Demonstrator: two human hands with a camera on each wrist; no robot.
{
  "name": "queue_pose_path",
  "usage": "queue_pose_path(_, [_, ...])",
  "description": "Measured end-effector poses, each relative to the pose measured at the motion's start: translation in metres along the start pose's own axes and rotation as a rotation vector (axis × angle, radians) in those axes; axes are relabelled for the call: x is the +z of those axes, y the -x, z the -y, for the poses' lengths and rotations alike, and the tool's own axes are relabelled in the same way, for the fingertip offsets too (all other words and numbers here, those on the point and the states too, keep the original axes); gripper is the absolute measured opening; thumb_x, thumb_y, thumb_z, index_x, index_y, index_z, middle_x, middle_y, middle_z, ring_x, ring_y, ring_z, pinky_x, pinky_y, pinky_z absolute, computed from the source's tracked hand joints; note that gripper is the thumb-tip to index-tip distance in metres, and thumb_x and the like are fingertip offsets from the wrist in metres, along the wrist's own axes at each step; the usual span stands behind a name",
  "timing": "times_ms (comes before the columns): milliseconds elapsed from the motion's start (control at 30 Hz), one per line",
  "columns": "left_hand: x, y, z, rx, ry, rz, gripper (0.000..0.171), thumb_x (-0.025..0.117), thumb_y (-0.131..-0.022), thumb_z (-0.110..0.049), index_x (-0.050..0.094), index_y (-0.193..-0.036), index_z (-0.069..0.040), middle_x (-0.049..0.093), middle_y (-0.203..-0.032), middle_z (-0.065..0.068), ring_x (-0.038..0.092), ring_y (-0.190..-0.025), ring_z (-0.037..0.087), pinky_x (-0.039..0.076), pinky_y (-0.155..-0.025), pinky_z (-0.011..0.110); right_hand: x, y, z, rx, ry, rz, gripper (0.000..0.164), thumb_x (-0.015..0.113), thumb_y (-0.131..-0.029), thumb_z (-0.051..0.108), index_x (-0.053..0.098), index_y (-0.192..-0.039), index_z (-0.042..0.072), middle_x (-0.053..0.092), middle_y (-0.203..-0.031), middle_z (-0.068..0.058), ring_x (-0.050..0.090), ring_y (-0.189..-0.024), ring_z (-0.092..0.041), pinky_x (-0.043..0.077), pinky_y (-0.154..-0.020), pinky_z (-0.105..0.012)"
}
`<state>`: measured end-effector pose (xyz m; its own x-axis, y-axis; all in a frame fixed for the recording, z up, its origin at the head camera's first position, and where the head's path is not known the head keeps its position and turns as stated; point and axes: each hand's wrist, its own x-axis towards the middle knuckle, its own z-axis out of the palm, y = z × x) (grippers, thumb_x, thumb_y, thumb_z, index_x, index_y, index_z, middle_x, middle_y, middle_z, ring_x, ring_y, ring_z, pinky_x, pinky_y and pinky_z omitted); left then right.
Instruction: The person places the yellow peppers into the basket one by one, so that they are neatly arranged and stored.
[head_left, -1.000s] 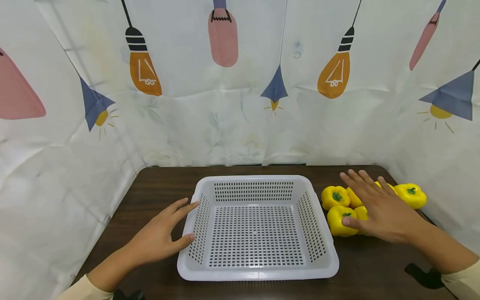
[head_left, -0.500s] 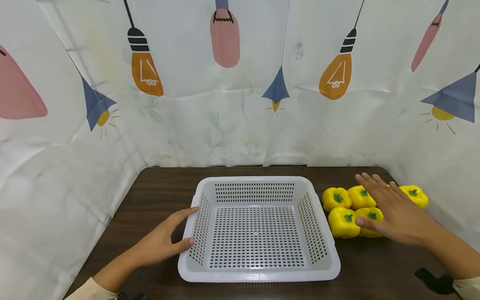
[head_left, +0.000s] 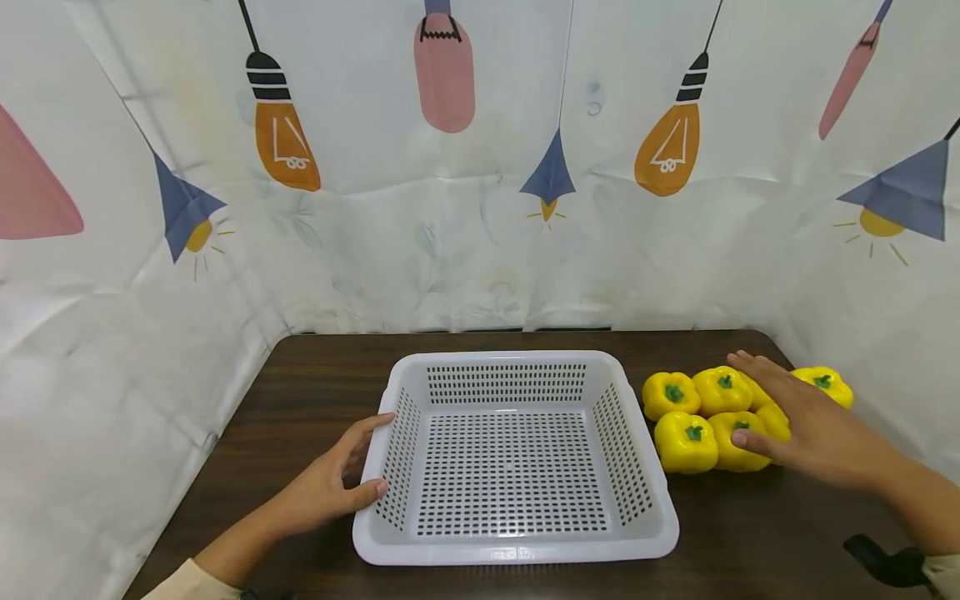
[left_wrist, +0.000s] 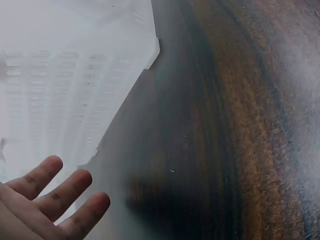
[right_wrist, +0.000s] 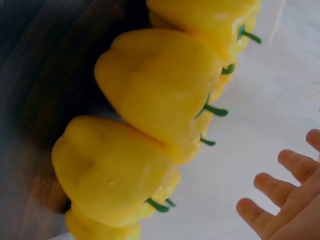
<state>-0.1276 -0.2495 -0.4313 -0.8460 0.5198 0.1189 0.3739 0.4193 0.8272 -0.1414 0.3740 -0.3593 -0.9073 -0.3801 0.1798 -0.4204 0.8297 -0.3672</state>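
Observation:
A white perforated plastic basket (head_left: 516, 552) stands in the middle of the dark wooden table. My left hand (head_left: 326, 485) is at its left side, with thumb and index fingertip at the rim. In the left wrist view, the left hand's fingers (left_wrist: 65, 195) are extended beside the basket's slotted wall (left_wrist: 75, 100). Several yellow bell peppers (head_left: 686, 443) with green stems lie grouped right of the basket. Above the group's right part is my right hand (head_left: 821, 429), fingers extended, partly hiding some peppers. The right wrist view shows a gap between its fingers (right_wrist: 272, 189) and the peppers (right_wrist: 155, 85).
The brown tabletop (head_left: 315, 383) shows on both sides of the basket. A white curtain (head_left: 465, 258) printed with lamps and bulbs surrounds the back and sides. A black strap (head_left: 881, 562) is at the right wrist.
My right hand has moved right over the peppers, uncovering more of them on the left. My left hand has come closer to the basket's left rim. The basket stays in place.

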Motion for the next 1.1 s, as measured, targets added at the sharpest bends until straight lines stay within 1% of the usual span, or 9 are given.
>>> queue_pose_path(100, [0.001, 0.0, 0.002, 0.0, 0.022, 0.004, 0.08, 0.069, -0.095, -0.013, 0.022, -0.16, -0.021, 0.049, -0.142, 0.026, 0.06, -0.122, 0.035, 0.054, -0.093, 0.03, -0.003, 0.002, -0.005, 0.038, -0.019, 0.01, 0.101, 0.082, -0.088, 0.033, 0.016, -0.165, 0.027, 0.022, -0.167, -0.015, 0.029, -0.142, -0.055, 0.027, -0.1, -0.081])
queue_pose_path(200, [0.002, 0.0, 0.004, 0.004, 0.087, 0.019, 0.081, 0.067, -0.096, -0.008, 0.02, -0.16, -0.017, 0.046, -0.143, 0.03, 0.059, -0.121, 0.038, 0.056, -0.09, 0.03, -0.006, 0.006, -0.011, 0.082, -0.013, 0.02, 0.1, 0.081, -0.089, 0.037, 0.017, -0.165, 0.026, 0.026, -0.165, -0.019, 0.035, -0.136, -0.057, 0.033, -0.094, -0.079])
queue_pose_path(300, [0.004, -0.001, 0.006, 0.021, 0.167, 0.04, 0.081, 0.065, -0.096, -0.003, 0.017, -0.161, -0.013, 0.042, -0.143, 0.034, 0.059, -0.12, 0.041, 0.059, -0.086, 0.033, -0.009, 0.009, -0.018, 0.106, -0.002, 0.024, 0.097, 0.08, -0.09, 0.038, 0.021, -0.165, 0.021, 0.033, -0.159, -0.026, 0.038, -0.132, -0.058, 0.035, -0.091, -0.077])
queue_pose_path(400, [0.005, -0.002, 0.008, 0.047, 0.218, 0.051, 0.081, 0.063, -0.096, 0.001, 0.015, -0.161, -0.009, 0.04, -0.143, 0.036, 0.06, -0.119, 0.037, 0.06, -0.086, 0.035, -0.009, 0.013, -0.027, 0.129, -0.005, 0.025, 0.095, 0.08, -0.089, 0.036, 0.024, -0.163, 0.016, 0.037, -0.153, -0.032, 0.038, -0.129, -0.06, 0.036, -0.09, -0.077])
queue_pose_path(567, [0.006, -0.002, 0.01, 0.072, 0.236, 0.054, 0.082, 0.062, -0.095, 0.002, 0.014, -0.16, -0.008, 0.041, -0.141, 0.037, 0.062, -0.117, 0.029, 0.06, -0.086, 0.036, -0.009, 0.018, -0.041, 0.169, 0.031, 0.048, 0.095, 0.08, -0.09, 0.036, 0.025, -0.163, 0.011, 0.039, -0.148, -0.038, 0.04, -0.124, -0.065, 0.038, -0.085, -0.078])
queue_pose_path(667, [0.007, -0.002, 0.01, 0.072, 0.247, 0.055, 0.082, 0.061, -0.095, 0.002, 0.013, -0.16, -0.008, 0.041, -0.14, 0.038, 0.064, -0.116, 0.03, 0.061, -0.085, 0.037, -0.007, 0.021, -0.048, 0.177, 0.053, 0.047, 0.094, 0.081, -0.089, 0.037, 0.027, -0.162, 0.009, 0.043, -0.145, -0.039, 0.043, -0.121, -0.064, 0.04, -0.083, -0.077])
queue_pose_path(867, [0.008, -0.002, 0.011, 0.078, 0.247, 0.058, 0.081, 0.061, -0.095, 0.003, 0.013, -0.16, -0.008, 0.043, -0.139, 0.039, 0.065, -0.114, 0.03, 0.061, -0.085, 0.037, -0.007, 0.029, -0.058, 0.201, 0.043, 0.036, 0.091, 0.082, -0.087, 0.039, 0.036, -0.157, 0.006, 0.046, -0.143, -0.036, 0.043, -0.121, -0.062, 0.041, -0.083, -0.073])
queue_pose_path(1000, [0.008, -0.003, 0.012, 0.097, 0.235, 0.057, 0.081, 0.06, -0.095, 0.003, 0.014, -0.16, -0.008, 0.045, -0.139, 0.038, 0.065, -0.113, 0.03, 0.061, -0.085, 0.036, -0.006, 0.032, -0.064, 0.216, 0.025, 0.06, 0.087, 0.083, -0.087, 0.036, 0.039, -0.154, 0.0, 0.049, -0.14, -0.037, 0.046, -0.118, -0.061, 0.043, -0.083, -0.073])
queue_pose_path(1100, [0.008, -0.004, 0.013, 0.106, 0.229, 0.056, 0.081, 0.06, -0.094, 0.003, 0.014, -0.16, -0.009, 0.047, -0.138, 0.037, 0.066, -0.112, 0.031, 0.061, -0.084, 0.036, -0.005, 0.034, -0.067, 0.235, 0.028, 0.083, 0.087, 0.082, -0.088, 0.035, 0.039, -0.152, -0.003, 0.046, -0.141, -0.039, 0.049, -0.117, -0.06, 0.045, -0.082, -0.073])
